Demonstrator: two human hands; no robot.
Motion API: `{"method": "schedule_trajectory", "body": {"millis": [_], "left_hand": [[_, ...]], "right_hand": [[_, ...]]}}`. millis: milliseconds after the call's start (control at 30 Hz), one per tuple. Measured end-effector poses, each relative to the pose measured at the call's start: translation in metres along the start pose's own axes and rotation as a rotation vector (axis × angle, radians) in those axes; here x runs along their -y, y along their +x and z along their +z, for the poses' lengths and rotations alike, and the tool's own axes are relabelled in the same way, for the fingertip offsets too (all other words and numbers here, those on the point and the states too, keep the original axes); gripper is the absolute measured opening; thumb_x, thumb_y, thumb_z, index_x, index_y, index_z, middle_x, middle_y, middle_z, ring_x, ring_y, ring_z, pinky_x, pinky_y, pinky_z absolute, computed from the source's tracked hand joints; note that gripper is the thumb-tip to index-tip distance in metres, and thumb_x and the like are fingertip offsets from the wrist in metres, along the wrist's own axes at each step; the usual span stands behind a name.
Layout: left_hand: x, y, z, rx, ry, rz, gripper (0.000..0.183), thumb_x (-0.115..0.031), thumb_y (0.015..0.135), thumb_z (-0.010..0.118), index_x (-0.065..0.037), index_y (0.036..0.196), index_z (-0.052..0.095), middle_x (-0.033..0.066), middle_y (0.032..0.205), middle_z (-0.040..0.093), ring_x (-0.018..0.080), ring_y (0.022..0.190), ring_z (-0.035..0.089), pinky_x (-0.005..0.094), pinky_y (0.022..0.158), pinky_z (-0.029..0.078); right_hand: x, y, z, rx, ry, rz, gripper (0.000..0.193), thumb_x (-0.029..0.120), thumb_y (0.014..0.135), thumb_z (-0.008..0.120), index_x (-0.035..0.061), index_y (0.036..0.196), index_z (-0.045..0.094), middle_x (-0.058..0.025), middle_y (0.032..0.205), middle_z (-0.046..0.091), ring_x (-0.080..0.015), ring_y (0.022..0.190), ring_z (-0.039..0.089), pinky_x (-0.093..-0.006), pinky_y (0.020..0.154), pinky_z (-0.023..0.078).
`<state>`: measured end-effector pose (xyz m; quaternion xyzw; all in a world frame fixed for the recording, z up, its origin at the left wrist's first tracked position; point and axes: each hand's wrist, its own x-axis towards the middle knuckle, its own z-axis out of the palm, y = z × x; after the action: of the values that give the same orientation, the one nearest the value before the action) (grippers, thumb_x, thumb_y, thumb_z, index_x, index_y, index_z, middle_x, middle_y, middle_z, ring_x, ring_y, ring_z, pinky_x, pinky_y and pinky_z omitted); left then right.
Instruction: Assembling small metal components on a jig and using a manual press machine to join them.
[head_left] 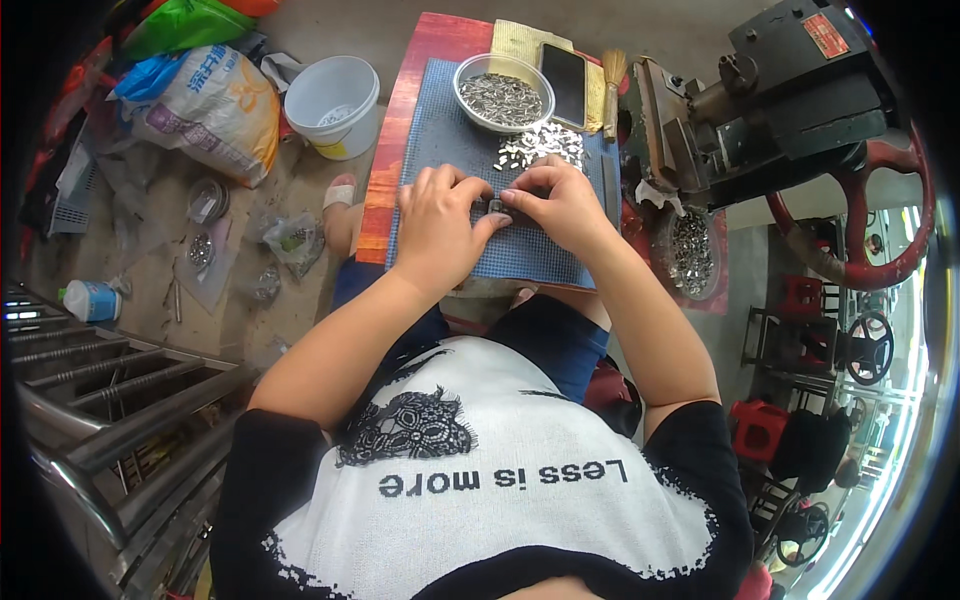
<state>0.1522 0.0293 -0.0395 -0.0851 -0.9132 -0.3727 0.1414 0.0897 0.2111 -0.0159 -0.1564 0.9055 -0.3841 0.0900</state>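
My left hand (438, 222) and my right hand (562, 208) meet fingertip to fingertip over a blue ribbed mat (425, 130). Thumbs and forefingers close around a small dark metal part (500, 207), mostly covered by the fingers, so its exact kind is hidden. Just beyond my right hand lies a spread of small, shiny, silvery pieces (545, 147). A round clear bowl (458, 72) holding many slim metal pieces stands behind them at the mat's far side.
A phone-like dark slab (563, 85) lies on yellow cloth (520, 40), beside a straw brush (613, 85). At right stands a machine with a red handwheel (870, 210) and a tray of metal parts (692, 250). A white bucket (350, 145) and metal railing (110, 440) are at left.
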Motion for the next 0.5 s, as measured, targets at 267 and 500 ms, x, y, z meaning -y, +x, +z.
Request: {"method": "schedule_trajectory", "body": {"millis": [267, 500], "left_hand": [[-0.001, 0.001, 0.001, -0.007, -0.009, -0.037, 0.040, -0.028, 0.073, 0.083, -0.009, 0.104, 0.065, 0.0065, 0.101, 0.061, 0.0268, 0.105, 0.054, 0.0412, 0.091, 0.037], [-0.002, 0.001, 0.003, -0.029, -0.041, -0.062, 0.044, -0.027, 0.073, 0.083, -0.007, 0.107, 0.063, 0.0087, 0.106, 0.059, 0.0279, 0.109, 0.053, 0.0419, 0.094, 0.037]], "right_hand": [[0.012, 0.001, -0.002, 0.038, -0.040, 0.010, 0.025, 0.024, 0.079, 0.082, 0.0020, 0.088, 0.075, -0.0079, 0.089, 0.061, -0.0186, 0.083, 0.060, -0.0325, 0.074, 0.049], [0.005, 0.009, 0.006, -0.001, -0.144, -0.088, 0.025, 0.030, 0.075, 0.082, 0.0084, 0.087, 0.078, -0.0123, 0.085, 0.065, -0.0261, 0.079, 0.064, -0.0389, 0.074, 0.053]]}}
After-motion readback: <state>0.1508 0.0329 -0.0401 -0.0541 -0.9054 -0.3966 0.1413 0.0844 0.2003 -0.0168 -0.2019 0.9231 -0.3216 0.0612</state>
